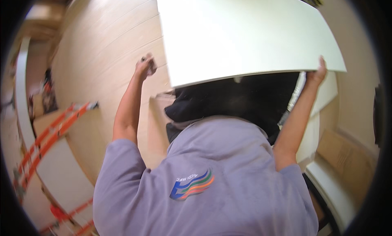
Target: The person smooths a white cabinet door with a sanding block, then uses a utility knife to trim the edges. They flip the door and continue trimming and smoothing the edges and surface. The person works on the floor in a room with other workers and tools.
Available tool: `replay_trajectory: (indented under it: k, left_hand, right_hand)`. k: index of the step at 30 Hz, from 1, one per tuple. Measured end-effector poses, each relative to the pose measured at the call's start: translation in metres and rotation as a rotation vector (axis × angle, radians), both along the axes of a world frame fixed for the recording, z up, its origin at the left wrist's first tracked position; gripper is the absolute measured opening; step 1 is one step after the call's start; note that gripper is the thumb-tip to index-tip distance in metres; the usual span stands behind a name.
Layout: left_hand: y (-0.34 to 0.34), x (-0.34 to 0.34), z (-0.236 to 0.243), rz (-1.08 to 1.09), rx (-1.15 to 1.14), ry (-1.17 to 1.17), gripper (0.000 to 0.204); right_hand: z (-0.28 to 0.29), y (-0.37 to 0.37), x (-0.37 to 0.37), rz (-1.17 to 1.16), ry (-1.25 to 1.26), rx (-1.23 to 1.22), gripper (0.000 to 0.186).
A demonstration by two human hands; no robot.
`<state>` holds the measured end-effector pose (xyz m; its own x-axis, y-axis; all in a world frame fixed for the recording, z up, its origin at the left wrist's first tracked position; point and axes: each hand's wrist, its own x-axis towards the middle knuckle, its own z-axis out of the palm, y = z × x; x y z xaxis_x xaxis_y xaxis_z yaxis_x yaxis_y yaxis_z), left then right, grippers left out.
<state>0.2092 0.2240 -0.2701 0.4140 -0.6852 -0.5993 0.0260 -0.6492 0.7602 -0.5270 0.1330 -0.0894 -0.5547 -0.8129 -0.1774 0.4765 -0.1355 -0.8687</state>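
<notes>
A large white panel (245, 36) spreads out ahead of me, its near edge just beyond my body. My right hand (317, 72) grips that near edge close to the right corner, thumb on the top face and fingers underneath. My left hand (147, 65) is off the panel, a little to the left of its left edge. Its fingers are closed and somewhat blurred, with a small dark bit showing at them; what it is I cannot make out.
An orange ladder (53, 140) leans at the left beside a white board (67, 174). Behind it stands a tall white upright (22, 89). A cardboard box (343, 158) sits at the lower right. Pale wood-look flooring (110, 36) extends along the left.
</notes>
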Motion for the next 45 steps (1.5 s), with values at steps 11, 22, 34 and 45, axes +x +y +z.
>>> replay_trajectory:
  k: [11,22,34,45]
  left_hand:
    - [0.040,-0.051,0.033,-0.553,-0.125,-0.359,0.047]
    - [0.100,-0.067,0.082,-1.046,-0.010,-0.579,0.063]
    - [-0.135,-0.005,0.149,-0.180,-0.404,0.134,0.067]
    - [-0.081,-0.143,0.313,-0.659,-0.302,-0.391,0.070]
  right_hand:
    - [0.043,0.044,0.043,-0.195,0.061,-0.128,0.044]
    - [0.075,0.053,0.063,-0.141,0.074,-0.097,0.050]
    - [0.079,0.058,0.108,-0.267,0.122,-0.147,0.053]
    - [0.061,0.064,0.085,-0.087,-0.207,0.072,0.032]
